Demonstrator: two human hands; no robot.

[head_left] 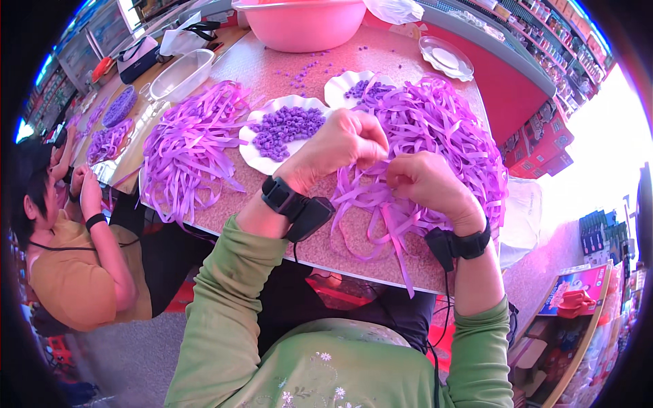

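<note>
My left hand [348, 139] is closed in a pinch above the table, over the near edge of a big heap of purple ribbons [442, 129]. Whatever its fingertips hold is too small to make out. Just to its right, my right hand [430, 185] pinches a purple ribbon, and loose strands [391, 231] trail below it, one past the table's front edge. Left of my hands, a white scalloped plate [253, 158] bears a pile of small purple beads [289, 129]. A second white plate [335, 92] with purple beads [367, 92] stands behind, partly under the ribbons.
Another ribbon heap [194, 146] lies at the left. A pink basin [299, 27] stands at the back, with scattered beads before it. A clear lidded dish [445, 58] sits far right, a clear tray [182, 75] far left. A co-worker [85, 265] sits at my left.
</note>
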